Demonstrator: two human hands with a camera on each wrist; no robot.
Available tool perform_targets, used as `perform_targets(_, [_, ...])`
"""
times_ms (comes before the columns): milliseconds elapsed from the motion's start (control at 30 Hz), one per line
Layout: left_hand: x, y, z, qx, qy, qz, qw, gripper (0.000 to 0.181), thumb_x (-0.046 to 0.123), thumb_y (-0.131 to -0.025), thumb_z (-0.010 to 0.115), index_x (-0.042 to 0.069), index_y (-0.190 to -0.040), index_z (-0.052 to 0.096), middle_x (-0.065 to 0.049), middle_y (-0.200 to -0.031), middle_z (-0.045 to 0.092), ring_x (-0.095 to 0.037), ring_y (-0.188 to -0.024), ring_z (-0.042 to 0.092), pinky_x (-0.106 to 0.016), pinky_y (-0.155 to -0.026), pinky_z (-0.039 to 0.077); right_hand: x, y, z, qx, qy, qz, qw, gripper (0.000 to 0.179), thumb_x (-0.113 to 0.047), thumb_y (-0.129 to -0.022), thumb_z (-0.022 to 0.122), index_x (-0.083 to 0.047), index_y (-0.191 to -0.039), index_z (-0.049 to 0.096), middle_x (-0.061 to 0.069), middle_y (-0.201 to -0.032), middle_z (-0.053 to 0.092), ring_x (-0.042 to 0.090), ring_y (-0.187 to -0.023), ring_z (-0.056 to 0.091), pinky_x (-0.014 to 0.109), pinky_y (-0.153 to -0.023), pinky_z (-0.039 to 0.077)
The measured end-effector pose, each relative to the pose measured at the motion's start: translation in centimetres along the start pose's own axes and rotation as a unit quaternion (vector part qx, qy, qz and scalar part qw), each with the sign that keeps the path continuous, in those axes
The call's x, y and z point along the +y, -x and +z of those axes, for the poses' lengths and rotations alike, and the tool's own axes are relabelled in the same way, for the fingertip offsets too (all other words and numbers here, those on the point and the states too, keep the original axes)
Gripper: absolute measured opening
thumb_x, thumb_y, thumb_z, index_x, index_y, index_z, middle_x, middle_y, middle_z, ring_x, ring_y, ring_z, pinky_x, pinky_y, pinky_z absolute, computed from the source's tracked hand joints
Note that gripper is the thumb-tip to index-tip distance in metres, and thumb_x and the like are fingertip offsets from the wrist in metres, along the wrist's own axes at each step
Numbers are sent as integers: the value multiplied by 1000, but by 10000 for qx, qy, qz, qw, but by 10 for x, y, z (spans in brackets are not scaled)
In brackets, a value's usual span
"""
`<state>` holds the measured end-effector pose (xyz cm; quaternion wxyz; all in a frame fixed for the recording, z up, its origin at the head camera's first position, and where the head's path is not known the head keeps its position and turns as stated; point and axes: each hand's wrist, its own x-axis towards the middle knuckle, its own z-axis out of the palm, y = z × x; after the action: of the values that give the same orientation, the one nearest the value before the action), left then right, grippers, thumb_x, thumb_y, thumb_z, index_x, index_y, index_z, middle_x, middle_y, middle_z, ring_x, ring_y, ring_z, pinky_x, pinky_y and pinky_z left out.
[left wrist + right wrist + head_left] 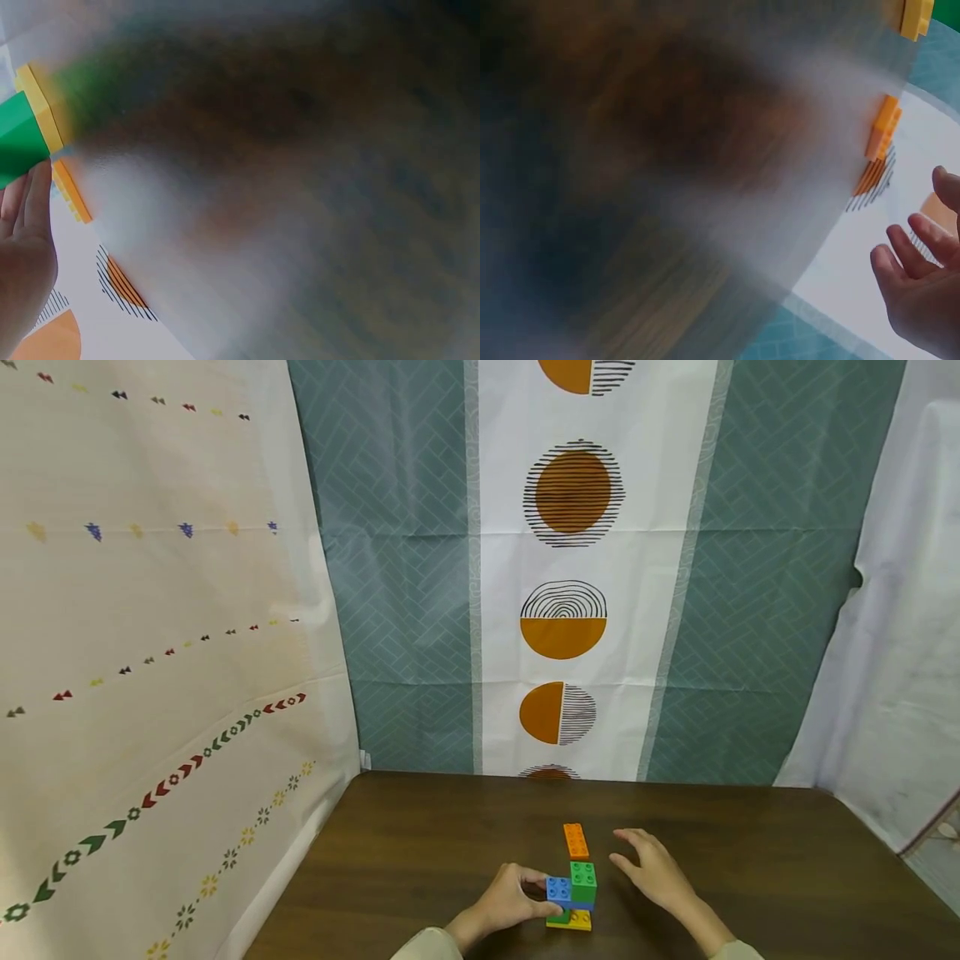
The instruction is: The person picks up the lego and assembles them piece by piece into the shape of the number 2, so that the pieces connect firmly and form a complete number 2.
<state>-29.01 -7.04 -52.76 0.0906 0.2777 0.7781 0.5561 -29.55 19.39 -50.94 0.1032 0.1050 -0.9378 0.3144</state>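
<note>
In the head view a small stack of toy building bricks stands near the front of the table. A yellow plate [581, 922] forms its base, with a green brick [559, 917] low on the left. Across these lies a blue brick [558, 888], and another green brick [583, 887] tops its right end. My left hand [504, 900] grips the stack's left side, thumb in front and fingers behind. To the right, apart from the stack, my right hand [656, 875] is held with fingers spread and nothing in them. The right wrist view also shows this hand [922, 292] with loosely bent fingers.
An orange plate [576, 841] lies on the brown table [420, 835] just beyond the stack. Patterned cloth hangs behind the table [405, 652] and along its left side [172, 677]. Blur covers much of both wrist views.
</note>
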Motion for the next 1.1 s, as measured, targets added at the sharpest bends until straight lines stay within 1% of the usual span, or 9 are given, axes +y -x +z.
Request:
perform_targets(133, [0, -2, 1, 35, -61, 43, 10000, 23, 14, -77, 83, 1, -95, 77, -10, -86, 77, 6, -71, 62, -14, -68, 52, 2, -8, 8, -177, 156, 140, 9996, 44, -23, -90, 69, 2, -125, 60, 20, -128, 61, 42, -120, 54, 56, -97, 47])
perform_targets(300, [-3, -4, 4, 81, -100, 88, 9999, 24, 14, -77, 83, 1, -95, 77, -11, -87, 77, 6, -72, 63, -14, -69, 52, 0, -15, 20, -322, 63, 265, 9991, 48, -27, -90, 70, 2, -126, 60, 20, -129, 60, 42, -120, 55, 56, -97, 47])
perform_targets(467, [-3, -5, 5, 42, -100, 79, 9999, 25, 15, -78, 82, 0, -97, 76, -11, -88, 77, 5, -73, 64, -14, -69, 53, -3, -21, 29, -426, 163, 331, 9984, 57, -34, -88, 71, 5, -127, 58, 24, -130, 59, 44, -119, 55, 58, -96, 47])
perform_targets(733, [-3, -5, 5, 66, -87, 102, 9999, 25, 15, -78, 82, 0, -97, 76, -12, -88, 77, 2, -74, 66, -14, -69, 53, -12, -36, 39, -516, 138, 439, 9976, 61, -35, -86, 73, 11, -123, 60, 28, -123, 62, 44, -112, 59, 56, -94, 49])
perform_targets(867, [-3, -6, 5, 112, -146, 145, 9997, 25, 14, -77, 82, 0, -97, 76, -12, -88, 77, 2, -74, 66, -14, -68, 53, -16, -43, 43, -656, 178, 684, 9953, 68, -38, -85, 74, 12, -127, 57, 31, -124, 59, 46, -113, 58, 58, -95, 48])
perform_targets(967, [-3, -6, 6, 113, -197, 193, 9996, 25, 15, -77, 82, 0, -96, 76, -12, -88, 77, 2, -74, 66, -13, -68, 53, -17, -46, 45, -721, 267, 843, 9935, 71, -39, -82, 77, 14, -125, 57, 28, -115, 62, 41, -103, 61, 56, -91, 50])
perform_targets(1033, [-2, -7, 6, 111, -193, 195, 9996, 25, 15, -78, 82, 0, -96, 76, -12, -88, 77, 2, -74, 66, -14, -68, 53, -17, -48, 47, -721, 320, 865, 9931, 68, -38, -79, 79, 14, -119, 60, 24, -103, 63, 35, -92, 62, 52, -84, 53])
perform_targets(1100, [-2, -8, 5, 126, -183, 171, 9996, 24, 15, -77, 82, 0, -96, 77, -12, -88, 77, 2, -74, 66, -14, -68, 53, -18, -49, 48, -679, 392, 820, 9935, 63, -36, -77, 81, 13, -112, 64, 17, -91, 61, 27, -81, 59, 47, -76, 53])
